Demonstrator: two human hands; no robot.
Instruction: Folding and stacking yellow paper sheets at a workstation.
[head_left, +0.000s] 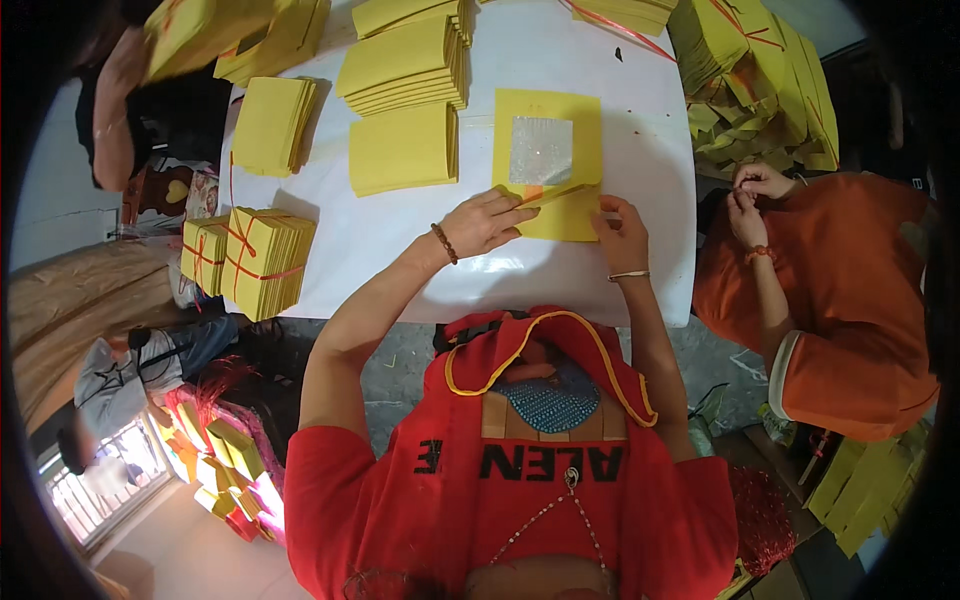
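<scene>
A yellow paper sheet (585,135) lies on the white table in front of me, with a silvery square (540,152) on its upper half. Across its lower part runs a raised, folded edge, a small orange patch beside it. My left hand (484,224) is at the sheet's lower left, its fingertips closed at the fold. At the right edge, my right hand (622,234) has curled fingers, with thumb and forefinger pinching the paper's side. Part of the fold is hidden by the left fingers.
Stacks of yellow paper (403,150) stand to the left, with red-tied bundles (265,265) at the table's near left corner. A person in orange (820,290) sits at the right, hands together. Beyond them rises a large tied yellow bundle (800,75). Another person's arm (113,130) shows far left.
</scene>
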